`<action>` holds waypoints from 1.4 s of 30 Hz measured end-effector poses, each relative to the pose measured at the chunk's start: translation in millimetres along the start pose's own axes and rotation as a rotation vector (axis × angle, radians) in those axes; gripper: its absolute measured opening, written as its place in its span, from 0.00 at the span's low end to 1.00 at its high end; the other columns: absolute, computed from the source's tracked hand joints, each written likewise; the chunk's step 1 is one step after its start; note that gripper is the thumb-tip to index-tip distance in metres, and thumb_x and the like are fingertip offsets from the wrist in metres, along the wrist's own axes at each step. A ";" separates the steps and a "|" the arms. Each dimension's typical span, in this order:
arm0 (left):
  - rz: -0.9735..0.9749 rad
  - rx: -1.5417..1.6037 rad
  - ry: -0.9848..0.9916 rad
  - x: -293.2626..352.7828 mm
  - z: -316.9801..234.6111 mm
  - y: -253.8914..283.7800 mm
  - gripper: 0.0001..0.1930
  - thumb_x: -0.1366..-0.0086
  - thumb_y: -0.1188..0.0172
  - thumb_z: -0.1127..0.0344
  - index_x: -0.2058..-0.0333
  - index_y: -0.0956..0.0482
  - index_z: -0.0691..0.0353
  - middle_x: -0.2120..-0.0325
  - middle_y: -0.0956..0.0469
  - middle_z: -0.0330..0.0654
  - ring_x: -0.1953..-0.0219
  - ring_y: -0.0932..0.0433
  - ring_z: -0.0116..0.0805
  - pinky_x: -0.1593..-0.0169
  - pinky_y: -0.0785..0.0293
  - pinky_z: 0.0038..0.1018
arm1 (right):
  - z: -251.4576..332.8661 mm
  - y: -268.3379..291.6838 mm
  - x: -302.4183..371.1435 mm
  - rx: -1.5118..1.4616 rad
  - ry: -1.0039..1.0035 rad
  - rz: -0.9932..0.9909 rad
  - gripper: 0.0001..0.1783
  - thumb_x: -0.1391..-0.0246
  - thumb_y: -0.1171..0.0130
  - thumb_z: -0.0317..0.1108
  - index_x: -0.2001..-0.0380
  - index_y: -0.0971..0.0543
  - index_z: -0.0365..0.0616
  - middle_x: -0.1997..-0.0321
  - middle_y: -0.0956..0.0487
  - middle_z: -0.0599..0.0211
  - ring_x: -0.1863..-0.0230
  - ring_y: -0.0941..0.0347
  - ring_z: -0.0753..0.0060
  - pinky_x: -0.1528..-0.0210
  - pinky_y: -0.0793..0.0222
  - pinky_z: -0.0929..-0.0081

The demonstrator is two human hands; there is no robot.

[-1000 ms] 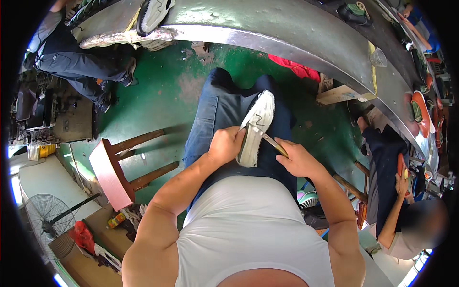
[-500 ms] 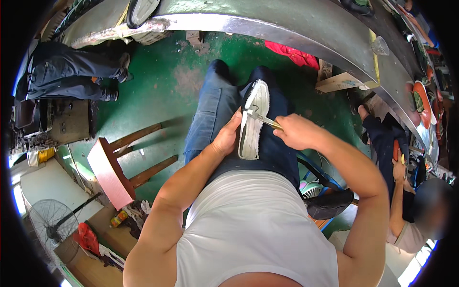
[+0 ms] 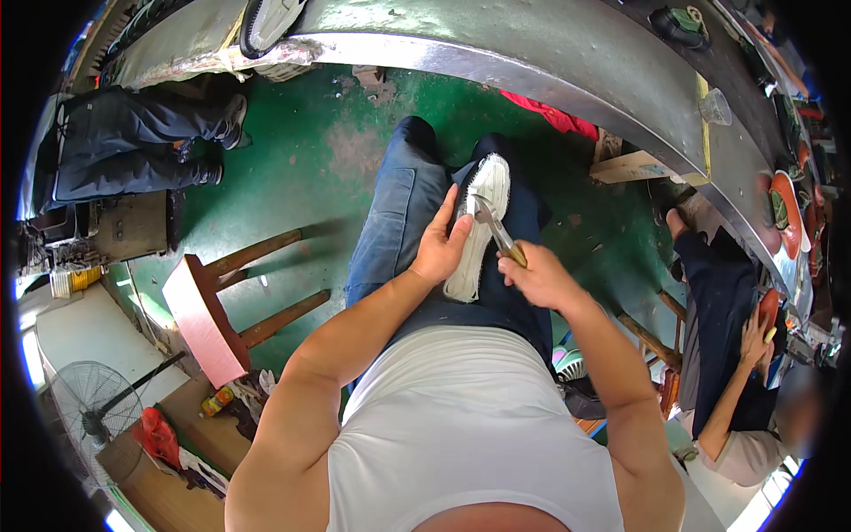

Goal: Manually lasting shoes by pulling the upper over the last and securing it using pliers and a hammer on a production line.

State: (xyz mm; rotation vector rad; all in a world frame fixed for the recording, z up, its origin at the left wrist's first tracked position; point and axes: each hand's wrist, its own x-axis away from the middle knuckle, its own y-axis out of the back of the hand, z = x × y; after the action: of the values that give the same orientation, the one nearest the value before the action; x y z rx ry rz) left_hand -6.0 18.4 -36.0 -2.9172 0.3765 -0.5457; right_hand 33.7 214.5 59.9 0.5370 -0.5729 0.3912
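Observation:
A shoe [image 3: 465, 270] lies sole-up along my thighs, its white underside facing me and a dark upper showing at the edge. My left hand [image 3: 438, 250] grips its left side, the thumb against the underside and the other fingers along the rim, partly hidden. In my right hand [image 3: 542, 278] is a pair of pincers [image 3: 501, 234] with a steel head and brass-coloured handles. Its curved jaws are at the upper middle of the shoe's underside, close to my left thumb. Whether the jaws hold any material is too small to tell.
A metal-edged workbench [image 3: 567, 75] curves across the far side, with shoes on it. To the left stand a pink-topped stool [image 3: 206, 319] and a fan [image 3: 93, 412]. One person's legs [image 3: 142, 142] are at far left; another person [image 3: 740, 443] sits at right holding a brown shoe.
The pincers have turned, so their jaws point further up the shoe. My left hand has shifted, its fingers reaching higher along the edge. My right elbow has drawn inward.

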 end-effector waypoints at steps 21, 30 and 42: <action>0.143 -0.826 0.124 8.2 -63.0 -5.2 0.39 0.28 0.49 0.56 0.28 0.59 0.62 0.46 0.28 0.68 0.43 0.27 0.62 0.39 0.32 0.42 | 17.5 46.7 -29.3 0.029 0.009 -0.033 0.25 0.31 0.54 0.48 0.68 0.25 0.34 0.75 0.20 0.56 0.75 0.21 0.63 0.67 0.27 0.64; 0.227 -0.674 0.058 -14.6 -31.8 27.8 0.42 0.36 0.35 0.52 0.32 0.45 0.68 0.44 0.26 0.59 0.44 0.24 0.49 0.46 0.25 0.39 | -7.9 34.6 23.3 0.046 0.036 0.060 0.16 0.39 0.43 0.41 0.68 0.26 0.36 0.75 0.22 0.47 0.69 0.22 0.46 0.64 0.29 0.58; 0.377 -0.384 0.463 -21.8 -61.8 19.4 0.34 0.35 0.35 0.53 0.35 0.37 0.57 0.52 0.22 0.43 0.53 0.24 0.31 0.63 0.26 0.31 | 22.3 1.8 38.0 0.844 0.301 0.070 0.18 0.41 0.40 0.37 0.56 0.25 0.33 0.63 0.20 0.50 0.60 0.21 0.47 0.60 0.25 0.56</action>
State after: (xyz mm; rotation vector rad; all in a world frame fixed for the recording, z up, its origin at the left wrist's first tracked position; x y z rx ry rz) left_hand -52.9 -0.3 10.0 -2.9085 1.1765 -1.1933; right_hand 53.2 210.5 99.2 1.2412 -0.1082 0.7712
